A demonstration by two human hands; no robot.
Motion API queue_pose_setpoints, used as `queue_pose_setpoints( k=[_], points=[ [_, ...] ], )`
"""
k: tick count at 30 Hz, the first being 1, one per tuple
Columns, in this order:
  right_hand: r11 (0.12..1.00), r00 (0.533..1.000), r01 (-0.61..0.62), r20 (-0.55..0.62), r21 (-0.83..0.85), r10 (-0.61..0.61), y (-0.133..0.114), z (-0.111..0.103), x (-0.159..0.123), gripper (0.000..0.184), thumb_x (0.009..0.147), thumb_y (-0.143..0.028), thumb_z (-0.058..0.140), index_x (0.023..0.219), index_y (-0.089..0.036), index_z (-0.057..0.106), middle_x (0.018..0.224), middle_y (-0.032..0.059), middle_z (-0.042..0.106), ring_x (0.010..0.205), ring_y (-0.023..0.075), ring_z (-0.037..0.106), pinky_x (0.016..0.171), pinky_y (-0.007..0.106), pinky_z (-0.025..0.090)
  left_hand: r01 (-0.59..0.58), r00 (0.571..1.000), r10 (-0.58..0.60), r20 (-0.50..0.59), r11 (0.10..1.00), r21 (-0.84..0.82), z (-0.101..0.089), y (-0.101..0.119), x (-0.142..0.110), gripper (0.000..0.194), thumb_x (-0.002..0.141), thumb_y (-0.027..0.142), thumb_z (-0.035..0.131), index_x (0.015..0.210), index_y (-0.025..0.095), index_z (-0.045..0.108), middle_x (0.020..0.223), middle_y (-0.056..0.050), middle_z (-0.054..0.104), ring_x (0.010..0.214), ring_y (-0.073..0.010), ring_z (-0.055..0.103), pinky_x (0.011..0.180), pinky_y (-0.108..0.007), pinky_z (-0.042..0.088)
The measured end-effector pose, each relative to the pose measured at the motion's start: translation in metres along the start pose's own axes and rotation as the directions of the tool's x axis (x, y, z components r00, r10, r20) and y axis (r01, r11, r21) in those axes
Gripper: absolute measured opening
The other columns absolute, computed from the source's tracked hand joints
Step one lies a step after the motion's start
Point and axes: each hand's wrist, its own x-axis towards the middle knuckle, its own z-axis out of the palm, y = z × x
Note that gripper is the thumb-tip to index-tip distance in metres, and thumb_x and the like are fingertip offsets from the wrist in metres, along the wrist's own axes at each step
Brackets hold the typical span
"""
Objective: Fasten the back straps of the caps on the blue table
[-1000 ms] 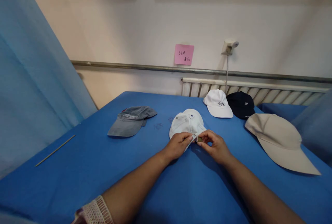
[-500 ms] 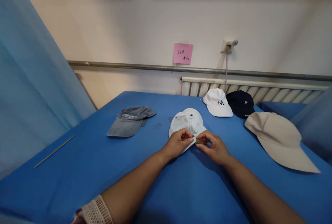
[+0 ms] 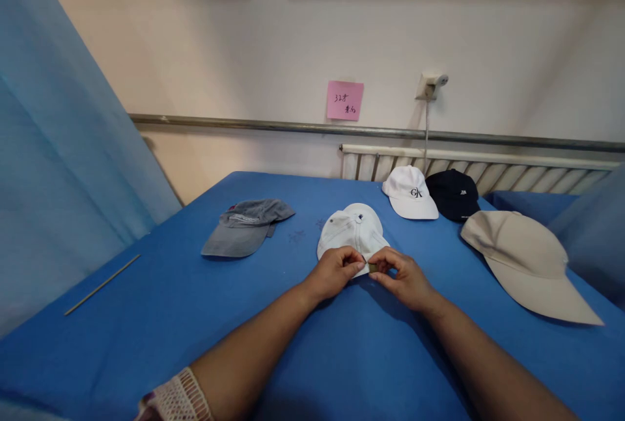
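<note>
In the middle of the blue-covered table lies a white baseball cap (image 3: 352, 229), its back strap (image 3: 361, 271) towards me and a small dark mark on it. My left hand (image 3: 336, 271) pinches the strap at the near edge between thumb and fingers. Just beside it, my right hand (image 3: 403, 276) grips a small brass-coloured piece that looks like the strap's buckle (image 3: 374, 267). The fingertips of both hands almost meet, and they partly hide the strap's end.
A grey cap (image 3: 244, 229) lies to the left, near a thin stick (image 3: 102, 284). Another white cap (image 3: 410, 193), a black cap (image 3: 454, 194) and a large beige cap (image 3: 527, 258) rest on the right. Behind the table are a radiator (image 3: 390, 154) and a metal rail (image 3: 244, 123).
The strap's end has shifted slightly between my fingers, and less of it hangs below my left hand. Both hands stay at the cap's near edge.
</note>
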Motion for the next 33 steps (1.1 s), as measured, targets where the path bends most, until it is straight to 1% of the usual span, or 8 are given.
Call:
queue_pose_setpoints(
  k=[4,10,14,20,23,25,28,33],
  points=[
    [1.0,0.999,0.008,0.035,0.005,-0.009,-0.001,0.0,0.0,0.012,0.082,-0.024,0.064,0.093,-0.022,0.063,0.081,0.0007,0.059,0.071,0.0145,0.056,0.067,0.029,0.049,0.009,0.999,-0.01,0.046,0.999,0.031,-0.001,0.001,-0.001,0.018,0.075,0.03,0.062,0.078,0.013,0.067,0.065,0.002,0.055,0.061,-0.0105,0.044,0.058,-0.022,0.033],
    [1.0,0.999,-0.003,0.042,-0.006,0.004,-0.003,0.0,0.0,0.011,0.082,-0.023,0.063,0.092,-0.023,0.062,0.079,0.0001,0.06,0.07,0.0144,0.056,0.067,0.028,0.048,-0.027,0.999,0.026,0.018,0.996,0.089,0.002,-0.002,-0.002,0.017,0.078,0.03,0.059,0.08,0.014,0.066,0.069,0.001,0.057,0.064,-0.0114,0.046,0.059,-0.022,0.035],
    [0.999,0.999,0.002,0.034,-0.039,-0.001,-0.001,0.0,-0.001,0.014,0.082,-0.023,0.063,0.095,-0.022,0.062,0.082,0.0009,0.061,0.072,0.0152,0.058,0.069,0.03,0.048,-0.073,0.997,0.067,0.043,0.983,0.168,-0.002,-0.001,-0.003,0.019,0.082,0.03,0.055,0.084,0.015,0.067,0.071,0.001,0.059,0.066,-0.0122,0.048,0.061,-0.022,0.036],
    [0.999,0.998,0.017,0.063,-0.029,-0.015,0.0,0.0,-0.001,0.011,0.082,-0.022,0.062,0.093,-0.023,0.063,0.081,0.0004,0.06,0.072,0.0149,0.057,0.069,0.029,0.048,-0.142,0.988,0.113,0.11,0.94,0.311,-0.007,0.005,-0.004,0.016,0.083,0.026,0.053,0.083,0.017,0.067,0.07,0.001,0.06,0.066,-0.0126,0.049,0.061,-0.023,0.035],
    [1.0,0.998,0.01,0.059,-0.022,-0.009,-0.001,0.0,-0.001,0.011,0.082,-0.022,0.062,0.093,-0.023,0.063,0.081,0.0002,0.06,0.072,0.0146,0.057,0.069,0.028,0.047,-0.145,0.989,0.121,0.09,0.93,0.339,-0.004,0.007,-0.005,0.015,0.083,0.025,0.054,0.083,0.017,0.066,0.072,0.0,0.061,0.068,-0.0131,0.051,0.062,-0.023,0.036],
    [1.0,0.999,0.003,0.044,-0.018,-0.002,-0.002,0.0,-0.001,0.011,0.082,-0.022,0.062,0.094,-0.022,0.063,0.08,-0.0001,0.059,0.071,0.0145,0.056,0.069,0.028,0.047,-0.117,0.993,0.108,0.045,0.944,0.309,-0.002,0.006,-0.005,0.013,0.082,0.025,0.055,0.083,0.017,0.065,0.073,0.0,0.061,0.067,-0.0127,0.051,0.062,-0.023,0.036],
    [1.0,0.999,0.004,0.046,-0.019,-0.003,-0.004,0.001,0.0,0.011,0.082,-0.02,0.062,0.093,-0.022,0.062,0.079,-0.0003,0.059,0.071,0.0142,0.055,0.068,0.028,0.046,-0.058,0.998,0.061,-0.011,0.98,0.192,0.002,0.001,-0.004,0.011,0.08,0.026,0.057,0.082,0.016,0.061,0.071,0.002,0.058,0.064,-0.0112,0.049,0.059,-0.022,0.035],
    [0.998,0.998,0.028,0.064,-0.048,-0.025,-0.006,0.0,0.0,0.01,0.083,-0.019,0.061,0.093,-0.022,0.061,0.081,0.0004,0.059,0.073,0.0146,0.056,0.069,0.028,0.045,0.041,0.999,-0.04,0.032,0.998,-0.039,0.001,-0.005,0.0,0.016,0.074,0.029,0.064,0.078,0.014,0.058,0.066,0.003,0.054,0.059,-0.0092,0.045,0.054,-0.021,0.034]
  ],
)
